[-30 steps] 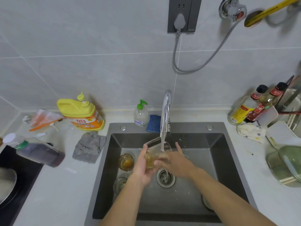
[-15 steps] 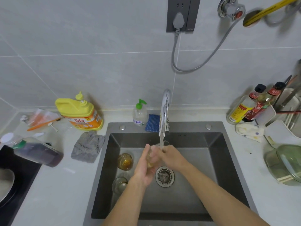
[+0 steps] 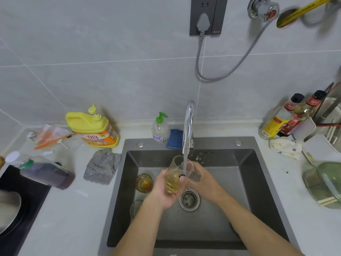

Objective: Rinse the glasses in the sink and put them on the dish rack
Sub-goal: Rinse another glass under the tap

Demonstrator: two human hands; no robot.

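My left hand (image 3: 164,193) grips a clear glass (image 3: 175,174) with yellowish liquid in its bottom, held tilted under the running faucet (image 3: 188,126). Water streams into its mouth. My right hand (image 3: 204,183) holds the glass's right side, fingers curled against it. Two more glasses stand on the sink (image 3: 245,182) floor at the left: an amber-stained glass (image 3: 144,182) and a clear glass (image 3: 136,207) nearer me, partly hidden by my left arm. The dish rack (image 3: 330,126) sits at the far right edge.
A drain (image 3: 189,199) lies just below my hands. Left of the sink are a grey cloth (image 3: 101,166), a yellow detergent jug (image 3: 94,127) and a lying bottle (image 3: 44,171). Soap dispenser (image 3: 160,128) and blue sponge (image 3: 174,138) stand behind. Sauce bottles (image 3: 287,119) and a glass lid (image 3: 326,183) are on the right.
The glass has turned more upright, mouth up under the stream, and now shows clearly between my hands. Both hands stayed over the drain.
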